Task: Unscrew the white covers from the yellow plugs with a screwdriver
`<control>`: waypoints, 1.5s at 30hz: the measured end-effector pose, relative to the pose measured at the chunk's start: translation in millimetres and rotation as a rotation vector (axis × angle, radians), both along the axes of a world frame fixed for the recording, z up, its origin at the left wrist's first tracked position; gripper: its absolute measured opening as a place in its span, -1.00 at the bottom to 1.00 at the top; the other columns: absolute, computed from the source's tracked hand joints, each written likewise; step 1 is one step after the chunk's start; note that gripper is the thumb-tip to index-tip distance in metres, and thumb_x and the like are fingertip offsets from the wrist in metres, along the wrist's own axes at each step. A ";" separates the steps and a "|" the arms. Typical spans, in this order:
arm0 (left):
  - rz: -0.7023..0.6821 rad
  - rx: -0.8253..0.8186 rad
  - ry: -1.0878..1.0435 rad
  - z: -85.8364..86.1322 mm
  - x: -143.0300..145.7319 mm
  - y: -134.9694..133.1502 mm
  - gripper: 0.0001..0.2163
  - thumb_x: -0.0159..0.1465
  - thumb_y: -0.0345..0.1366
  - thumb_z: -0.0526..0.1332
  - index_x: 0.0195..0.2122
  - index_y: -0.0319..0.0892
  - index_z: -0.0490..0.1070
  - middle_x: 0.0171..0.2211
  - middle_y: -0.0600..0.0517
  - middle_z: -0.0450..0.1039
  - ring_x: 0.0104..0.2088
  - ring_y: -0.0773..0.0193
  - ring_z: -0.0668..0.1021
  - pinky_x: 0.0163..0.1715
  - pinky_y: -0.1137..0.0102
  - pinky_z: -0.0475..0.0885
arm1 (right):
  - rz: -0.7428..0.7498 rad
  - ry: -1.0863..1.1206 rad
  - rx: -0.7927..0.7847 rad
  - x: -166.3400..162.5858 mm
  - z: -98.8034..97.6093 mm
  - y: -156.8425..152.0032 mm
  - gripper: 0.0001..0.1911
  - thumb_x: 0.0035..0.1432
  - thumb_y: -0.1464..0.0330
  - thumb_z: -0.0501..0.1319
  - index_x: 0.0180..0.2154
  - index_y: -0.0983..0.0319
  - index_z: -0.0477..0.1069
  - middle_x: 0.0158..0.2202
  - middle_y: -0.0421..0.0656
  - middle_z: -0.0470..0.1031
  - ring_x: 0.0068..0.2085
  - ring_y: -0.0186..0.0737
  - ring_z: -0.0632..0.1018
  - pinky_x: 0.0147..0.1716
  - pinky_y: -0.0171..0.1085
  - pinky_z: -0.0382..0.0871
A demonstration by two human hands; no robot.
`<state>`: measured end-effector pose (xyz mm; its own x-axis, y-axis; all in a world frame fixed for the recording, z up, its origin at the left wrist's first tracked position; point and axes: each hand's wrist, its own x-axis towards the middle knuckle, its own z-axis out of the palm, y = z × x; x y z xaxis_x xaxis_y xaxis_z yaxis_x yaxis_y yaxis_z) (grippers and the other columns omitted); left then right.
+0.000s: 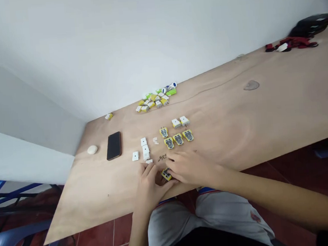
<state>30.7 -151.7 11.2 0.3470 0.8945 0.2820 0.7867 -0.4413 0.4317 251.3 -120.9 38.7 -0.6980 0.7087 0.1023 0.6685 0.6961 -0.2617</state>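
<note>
**Two-handed work on an open, yellow-rimmed plastic plug with a grey inner face [166,174]**

The broad, pale-brown wooden table [222,107] gives firm support. The plug lies close to its front edge, between the hands; a position farther in would probably better protect loose parts from the dark-red tiled floor [100,238].

The bare right hand [191,168] reaches in from the side, its fingers gathered over the plug's face; whether the fingertips pinch a small part cannot be told. The bare left hand [150,183] curves about the plug, thumb along the near side, fingers bent towards the tabletop; how firmly it grips cannot be told. Good handling likely calls for the left thumb to steady the rim, the right fingers to press lightly and straight down, and the open face to stay level.

The plug shows a yellow rim around a grey interior with darker recesses, its prongs pointing towards the left hand; the covered portion cannot be read. Four similar open yellow-and-grey plugs [178,139] lie beyond, faces up. Flat white rectangular plastic covers [145,149] lie beyond the left hand. Smallest are the brass-coloured metal pieces [162,157], apparently screws, heaped just beyond the plug and within easy reach.
</note>
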 end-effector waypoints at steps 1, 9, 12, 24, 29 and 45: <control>-0.003 0.000 0.001 -0.1 -0.1 0.0 -0.64 0.17 -0.08 0.64 -0.20 -0.12 0.56 -0.31 0.03 0.51 -0.19 0.05 0.47 -0.13 0.17 0.52 | -0.012 0.001 -0.014 -0.6 -0.2 -0.9 -0.81 0.51 0.37 0.21 -0.11 0.28 0.60 -0.04 0.06 0.63 -0.07 0.03 0.69 -0.23 -0.14 0.47; -0.036 0.077 0.020 -4.5 2.9 -4.6 -0.72 0.28 -0.20 0.55 -0.25 -0.12 0.45 -0.31 0.01 0.48 -0.19 0.05 0.46 -0.17 0.20 0.52 | -0.097 -0.021 -0.001 -5.7 -6.6 -11.8 -0.83 0.46 0.45 0.22 -0.24 0.24 0.53 -0.19 -0.04 0.61 -0.22 -0.03 0.65 -0.31 -0.13 0.38; -0.050 0.112 0.020 -6.8 5.0 -7.2 -0.75 0.31 -0.26 0.50 -0.27 -0.12 0.41 -0.35 0.01 0.45 -0.21 0.06 0.46 -0.17 0.19 0.53 | -0.080 -0.035 0.047 -5.3 -11.8 -18.1 -0.81 0.44 0.49 0.23 -0.30 0.23 0.49 -0.24 -0.07 0.57 -0.24 -0.07 0.62 -0.31 -0.14 0.37; -0.046 0.027 -0.051 -10.1 5.3 -7.1 -0.66 0.35 -0.09 0.51 -0.28 -0.11 0.37 -0.27 -0.05 0.55 -0.13 -0.02 0.49 -0.12 0.12 0.56 | 0.081 -0.031 0.235 16.1 -23.7 -2.5 -0.77 0.48 0.45 0.21 -0.32 0.22 0.47 -0.32 -0.13 0.48 -0.34 -0.17 0.50 -0.38 -0.17 0.25; -0.097 -0.097 -0.091 -7.1 -1.1 -7.6 -0.76 0.40 -0.17 0.48 -0.03 -0.11 0.51 -0.02 -0.08 0.62 -0.03 -0.03 0.51 0.03 0.07 0.57 | 0.195 -0.045 0.245 27.6 -20.1 10.1 -0.76 0.50 0.42 0.18 -0.30 0.21 0.48 -0.31 -0.15 0.49 -0.31 -0.17 0.52 -0.32 -0.15 0.29; -0.033 -0.033 -0.061 -2.6 -4.9 -12.3 -0.77 0.48 -0.18 0.37 0.10 -0.12 0.54 -0.03 -0.08 0.62 -0.03 -0.02 0.51 0.07 0.09 0.55 | 0.048 0.370 -0.084 27.9 11.6 19.5 -0.66 0.57 0.37 0.15 0.29 0.17 0.43 0.04 -0.03 0.65 -0.02 -0.09 0.65 0.02 -0.09 0.53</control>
<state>25.9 -164.0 8.7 0.3595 0.8920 0.2739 0.7439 -0.4512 0.4931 279.1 -101.4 50.3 -0.6573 0.6927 0.2968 0.4849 0.6902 -0.5371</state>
